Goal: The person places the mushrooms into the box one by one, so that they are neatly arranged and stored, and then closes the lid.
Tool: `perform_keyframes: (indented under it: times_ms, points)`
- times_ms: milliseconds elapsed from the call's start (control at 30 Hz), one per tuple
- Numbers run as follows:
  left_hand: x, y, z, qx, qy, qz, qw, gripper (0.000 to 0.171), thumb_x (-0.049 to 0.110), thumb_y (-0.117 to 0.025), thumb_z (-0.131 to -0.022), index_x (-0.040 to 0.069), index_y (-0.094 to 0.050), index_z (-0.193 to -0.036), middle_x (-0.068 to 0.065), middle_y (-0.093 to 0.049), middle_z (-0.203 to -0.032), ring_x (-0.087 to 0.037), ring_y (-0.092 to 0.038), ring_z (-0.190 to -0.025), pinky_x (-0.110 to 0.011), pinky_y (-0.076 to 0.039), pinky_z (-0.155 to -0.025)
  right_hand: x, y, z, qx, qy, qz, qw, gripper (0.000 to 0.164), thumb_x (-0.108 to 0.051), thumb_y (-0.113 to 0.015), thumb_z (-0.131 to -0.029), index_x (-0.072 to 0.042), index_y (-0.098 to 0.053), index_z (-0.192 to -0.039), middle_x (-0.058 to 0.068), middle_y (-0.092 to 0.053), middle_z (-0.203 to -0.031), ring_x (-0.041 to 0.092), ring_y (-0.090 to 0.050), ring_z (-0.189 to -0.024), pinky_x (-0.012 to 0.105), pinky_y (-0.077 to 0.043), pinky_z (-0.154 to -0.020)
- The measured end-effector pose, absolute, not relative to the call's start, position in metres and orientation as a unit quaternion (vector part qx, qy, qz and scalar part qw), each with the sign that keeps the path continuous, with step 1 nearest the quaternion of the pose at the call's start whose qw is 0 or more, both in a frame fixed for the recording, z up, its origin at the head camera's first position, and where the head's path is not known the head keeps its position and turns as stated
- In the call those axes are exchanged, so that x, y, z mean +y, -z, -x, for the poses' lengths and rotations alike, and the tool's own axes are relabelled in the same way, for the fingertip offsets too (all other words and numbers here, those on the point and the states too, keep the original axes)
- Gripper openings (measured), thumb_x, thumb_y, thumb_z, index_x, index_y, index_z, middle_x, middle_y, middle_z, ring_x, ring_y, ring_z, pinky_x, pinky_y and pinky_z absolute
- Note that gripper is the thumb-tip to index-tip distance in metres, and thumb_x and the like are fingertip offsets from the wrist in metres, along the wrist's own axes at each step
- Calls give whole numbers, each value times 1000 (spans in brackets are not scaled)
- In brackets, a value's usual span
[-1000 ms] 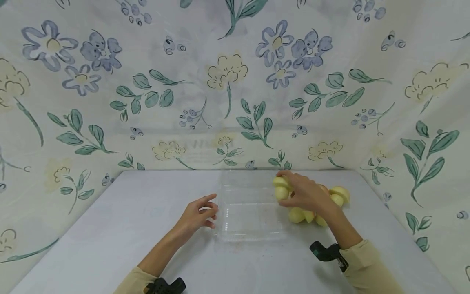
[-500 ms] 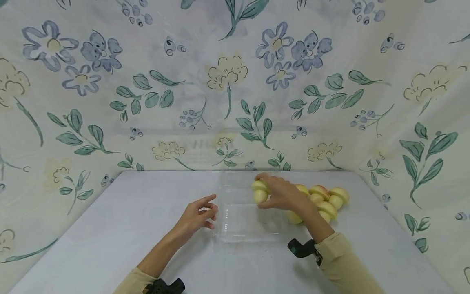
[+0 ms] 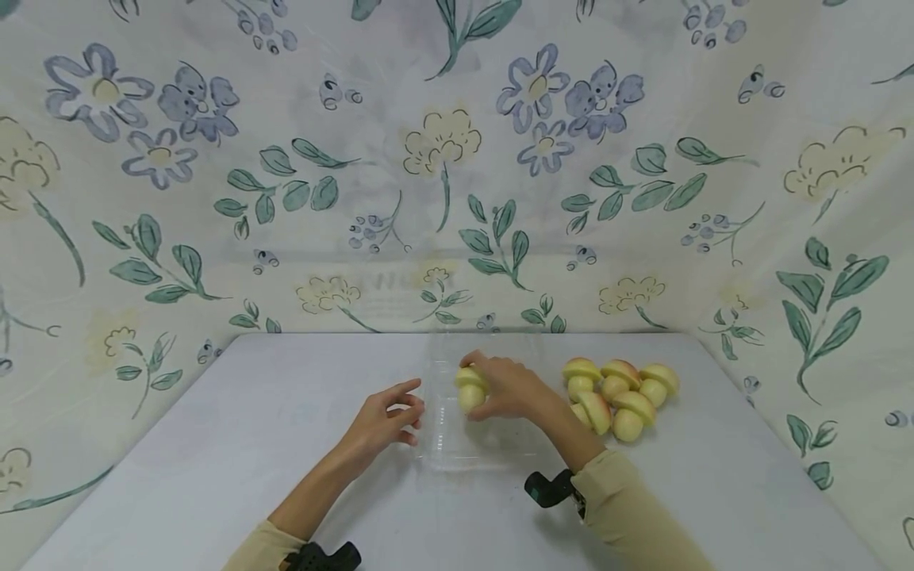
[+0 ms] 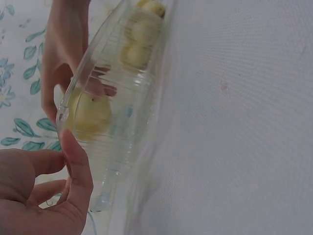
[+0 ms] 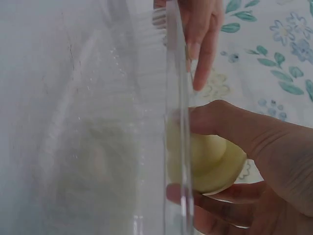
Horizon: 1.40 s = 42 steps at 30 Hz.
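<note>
My right hand [image 3: 505,388] holds a yellow mushroom-shaped piece [image 3: 470,390] with a domed cap and rounded stem, fingers and thumb spread around its sides. It overlaps the left part of a clear plastic box [image 3: 493,460]. In the right wrist view, the held piece [image 5: 210,161] shows behind the transparent wall, thumb on one side and fingers on the other. My left hand [image 3: 385,416] stays by the left side of the box, fingers relaxed, fingertips right at its wall. In the left wrist view, the left hand [image 4: 54,191] has its fingertips close to the box rim [image 4: 62,113].
Several more mushroom-shaped pieces [image 3: 628,424], some with reddish caps, cluster on the white table [image 3: 286,373] right of the box. A floral cloth [image 3: 443,198] hangs behind the table. Both forearms wear black wrist devices [image 3: 550,489].
The right hand has carried the mushroom-shaped piece leftward from the cluster, across the box toward its left side. The cluster on the right is now uncovered. The left hand has barely moved.
</note>
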<state>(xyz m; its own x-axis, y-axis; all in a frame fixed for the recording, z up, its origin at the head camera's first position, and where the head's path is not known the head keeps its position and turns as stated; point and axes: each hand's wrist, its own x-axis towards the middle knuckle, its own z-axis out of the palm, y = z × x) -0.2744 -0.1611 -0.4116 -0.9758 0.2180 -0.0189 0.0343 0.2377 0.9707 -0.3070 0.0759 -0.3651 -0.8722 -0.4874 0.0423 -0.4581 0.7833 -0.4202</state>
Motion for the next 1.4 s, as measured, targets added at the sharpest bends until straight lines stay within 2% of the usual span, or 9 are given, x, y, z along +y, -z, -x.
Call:
perform_keyframes:
  times_ms: [367,633,1133,1400]
  points:
    - [-163,409,274,783,-610,-100,75,56,7,-58,-97,0,-37,-149,-16,-55,-114,-14,-59,-82,-24,-58,-64,49,376,310,951,191,240,49,68,-33,-84,-76,-23,-49,-133,3,-61,-107,19,-55,-90,36,-48,-79]
    - [-163,410,273,782,-610,-101,76,57,8,-59,-97,1,-37,-149,-13,-55,-112,-13,-60,-81,-24,-58,-63,36,385,309,959,149,238,28,67,-34,-83,-76,-24,-47,-132,9,-59,-110,24,-58,-88,38,-51,-79]
    - [-164,410,273,784,-607,-105,73,58,7,-59,-97,1,-36,-149,-15,-55,-111,-15,-60,-81,-25,-59,-63,31,387,303,962,178,207,27,70,-28,-82,-80,-23,-44,-138,13,-51,-122,28,-58,-92,41,-54,-84]
    - [-164,409,273,782,-609,-105,76,58,8,-59,-97,0,-36,-149,-14,-55,-111,-15,-60,-81,-25,-59,-63,37,381,297,960,187,209,15,69,-26,-83,-78,-23,-46,-136,13,-53,-121,29,-59,-91,42,-54,-83]
